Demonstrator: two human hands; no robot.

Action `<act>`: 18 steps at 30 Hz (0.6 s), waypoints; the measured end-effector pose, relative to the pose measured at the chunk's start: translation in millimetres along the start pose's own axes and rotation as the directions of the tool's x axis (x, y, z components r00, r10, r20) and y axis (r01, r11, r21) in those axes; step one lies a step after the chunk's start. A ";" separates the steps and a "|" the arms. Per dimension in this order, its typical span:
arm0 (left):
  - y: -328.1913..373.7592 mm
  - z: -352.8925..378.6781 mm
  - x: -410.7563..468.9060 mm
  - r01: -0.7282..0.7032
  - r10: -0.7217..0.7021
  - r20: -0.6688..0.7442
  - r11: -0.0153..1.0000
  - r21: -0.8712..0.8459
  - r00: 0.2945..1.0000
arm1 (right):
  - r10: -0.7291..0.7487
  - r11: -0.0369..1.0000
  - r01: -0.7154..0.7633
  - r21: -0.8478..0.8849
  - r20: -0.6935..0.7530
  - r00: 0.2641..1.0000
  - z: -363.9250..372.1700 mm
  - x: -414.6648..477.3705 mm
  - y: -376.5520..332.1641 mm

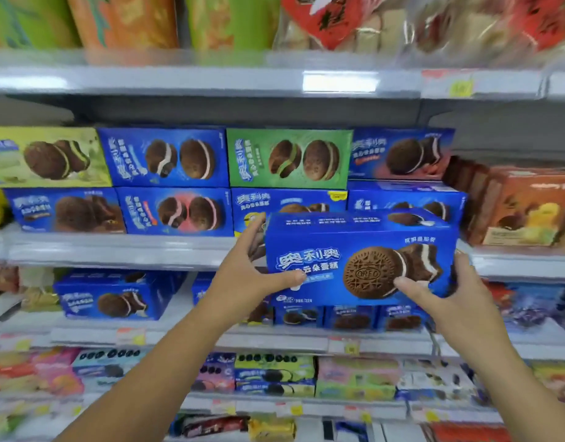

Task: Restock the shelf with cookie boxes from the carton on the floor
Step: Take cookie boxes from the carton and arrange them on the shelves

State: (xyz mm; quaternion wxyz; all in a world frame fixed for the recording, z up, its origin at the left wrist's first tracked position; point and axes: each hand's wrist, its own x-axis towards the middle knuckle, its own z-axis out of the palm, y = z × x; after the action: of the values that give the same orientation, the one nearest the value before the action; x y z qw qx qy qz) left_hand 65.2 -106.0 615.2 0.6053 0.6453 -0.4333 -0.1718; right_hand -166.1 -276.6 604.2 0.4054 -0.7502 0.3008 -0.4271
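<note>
The cookie box (361, 260) hides fingers of the right hand (463, 295); price tags (462, 88) are unreadably blurred

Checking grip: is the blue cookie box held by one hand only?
No, left hand and right hand both grip the cookie box.

left hand (252, 271) gripping, thumb in front | right hand (448, 293) gripping | arms (166, 362) outstretched

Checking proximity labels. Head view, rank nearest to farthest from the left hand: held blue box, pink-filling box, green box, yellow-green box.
1. held blue box: gripped by the left hand at its left end.
2. pink-filling box: up-left, lower row.
3. green box: above, upper row.
4. yellow-green box: far left, upper row.
</note>
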 end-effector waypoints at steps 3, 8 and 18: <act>27.5 36.5 33.7 -0.117 0.114 0.027 0.985 0.127 0.993 | -0.068 0.998 0.068 -0.009 -0.141 0.988 -37.3 26.9 -4.1; 58.8 77.1 89.1 -0.310 0.311 0.074 0.841 0.444 0.948 | -0.163 0.985 0.173 0.010 -0.296 0.941 -81.7 78.6 -4.8; 62.1 87.6 169.9 -0.218 0.561 0.063 0.214 0.952 0.826 | -0.197 0.978 0.208 0.005 -0.310 0.930 -96.9 165.3 18.6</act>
State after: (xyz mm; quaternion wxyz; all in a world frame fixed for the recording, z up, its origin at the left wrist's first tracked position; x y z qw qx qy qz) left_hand 74.1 -284.9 706.1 0.2015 0.7555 -0.5036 0.3675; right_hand -178.7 -451.6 683.4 0.3214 -0.6935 0.2733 -0.5840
